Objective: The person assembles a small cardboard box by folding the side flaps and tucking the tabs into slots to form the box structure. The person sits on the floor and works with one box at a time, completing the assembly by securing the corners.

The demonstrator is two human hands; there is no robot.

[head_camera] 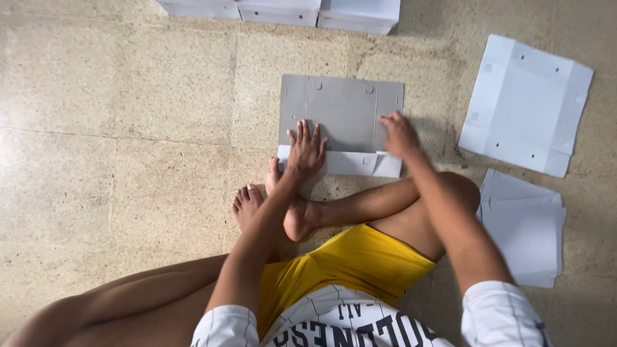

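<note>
Two hands were on the grey card blank (344,112) that lay flat on the speckled stone floor (128,128) just ahead of the crossed bare feet. I saw a thin, matte, rectangular sheet, scored into a wide middle panel and narrow side flaps, with small round punch marks near its far edge. Its near flap (357,164) was folded up and over, showing a paler, whitish face. The left hand (306,151) lay spread, fingers wide and flat, pressing where that fold met the grey panel. The right hand (400,136) bent over the right side flap, fingertips down on the card; I could not tell if it gripped anything. To the right lay one unfolded white blank (527,103), and nearer me a loose stack of white sheets (526,228). At the far edge stood a row of white finished boxes (283,11), closed, contents hidden.
</note>
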